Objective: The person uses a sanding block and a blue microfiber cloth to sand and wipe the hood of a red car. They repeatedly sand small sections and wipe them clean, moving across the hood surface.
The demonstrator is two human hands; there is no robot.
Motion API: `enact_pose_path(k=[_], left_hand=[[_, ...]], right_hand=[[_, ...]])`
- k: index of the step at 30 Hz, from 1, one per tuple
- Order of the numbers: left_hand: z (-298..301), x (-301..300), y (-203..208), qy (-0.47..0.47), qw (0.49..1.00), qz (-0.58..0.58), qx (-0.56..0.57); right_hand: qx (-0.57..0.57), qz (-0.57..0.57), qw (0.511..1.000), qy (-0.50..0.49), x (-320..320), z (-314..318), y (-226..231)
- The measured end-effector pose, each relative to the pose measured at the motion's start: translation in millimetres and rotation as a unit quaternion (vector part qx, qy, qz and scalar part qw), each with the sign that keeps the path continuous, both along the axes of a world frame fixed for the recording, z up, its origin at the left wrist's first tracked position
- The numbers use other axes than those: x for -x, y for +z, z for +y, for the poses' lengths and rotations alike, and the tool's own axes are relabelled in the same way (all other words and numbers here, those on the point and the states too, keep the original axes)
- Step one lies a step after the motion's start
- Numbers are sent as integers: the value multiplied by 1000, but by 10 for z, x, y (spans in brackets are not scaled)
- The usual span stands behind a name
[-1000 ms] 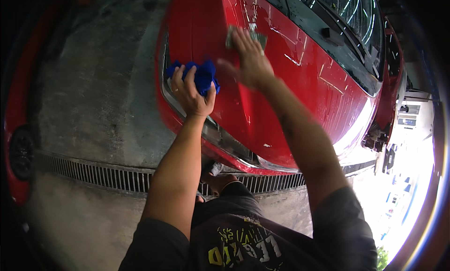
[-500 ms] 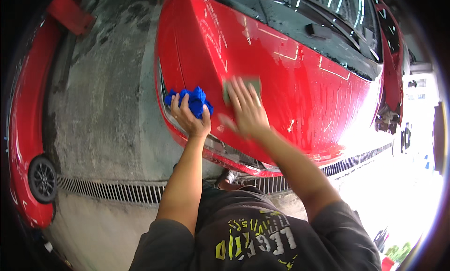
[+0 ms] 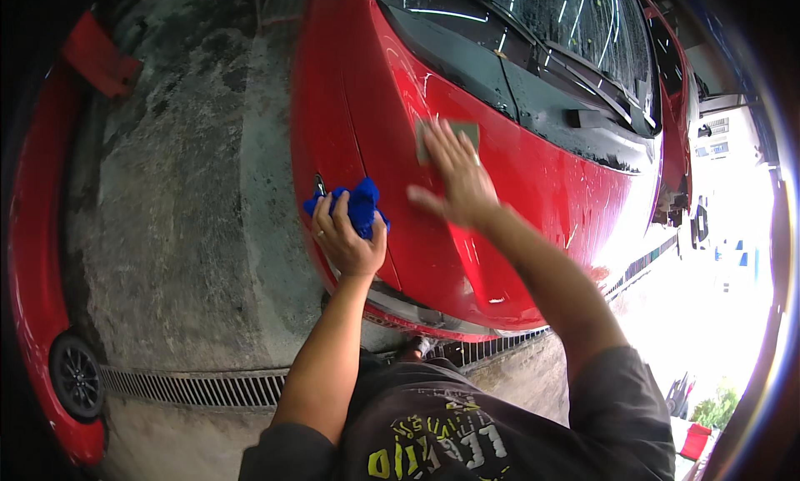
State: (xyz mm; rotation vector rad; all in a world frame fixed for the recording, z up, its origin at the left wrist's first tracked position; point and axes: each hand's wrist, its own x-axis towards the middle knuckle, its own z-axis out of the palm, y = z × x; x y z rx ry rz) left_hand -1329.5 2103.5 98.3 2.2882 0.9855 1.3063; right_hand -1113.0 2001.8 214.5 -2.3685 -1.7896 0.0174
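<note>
A red car's hood (image 3: 400, 131) lies in front of me, with wet streaks and glossy reflections on it. My left hand (image 3: 350, 241) rests near the hood's left front corner, its fingers curled over a bunched blue cloth (image 3: 364, 206). Farther up the hood, my right hand (image 3: 458, 177) lies with its fingers stretched flat, pressing a grey-green sheet of sandpaper (image 3: 468, 133) to the paint. Motion smears the right hand slightly, and its fingers cover much of the sheet. The thumb stands apart from the sheet.
Beyond the hood are the windshield (image 3: 575, 31) and wiper (image 3: 587, 85). Another red car (image 3: 37, 256) stands at far left, near a red panel (image 3: 102, 56). A drain grate (image 3: 200, 389) crosses the concrete floor (image 3: 179, 231) by my feet.
My right hand and the sandpaper have shifted farther up the hood. My left hand stays on the cloth by the front corner. The whole view has also shifted.
</note>
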Motion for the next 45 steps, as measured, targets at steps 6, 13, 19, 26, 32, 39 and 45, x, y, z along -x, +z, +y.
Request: enact_pose_path(k=[6,13,19,26,32,39,45], left_hand=[[-42,-44,23,-19,1000,-9,6],[78,-23,-93,23,1000,4,4],[39,-110,-44,38,999,13,8],[44,-10,-25,55,998,32,9],[-84,-140,52,14,1000,22,7],[-27,-79,41,26,1000,14,11],[-52,-126,78,36,998,45,38]], right_hand=[[-94,-46,993,-60,-417,1590,321],[-89,7,995,-44,408,7,-253],[223,-56,973,-26,1045,-3348,-874],[142,-35,988,44,927,-2586,-694],[-117,-31,990,-77,213,195,40],[-227,-12,969,-93,775,-800,-549],[-196,116,960,-160,1549,-3050,-1002]])
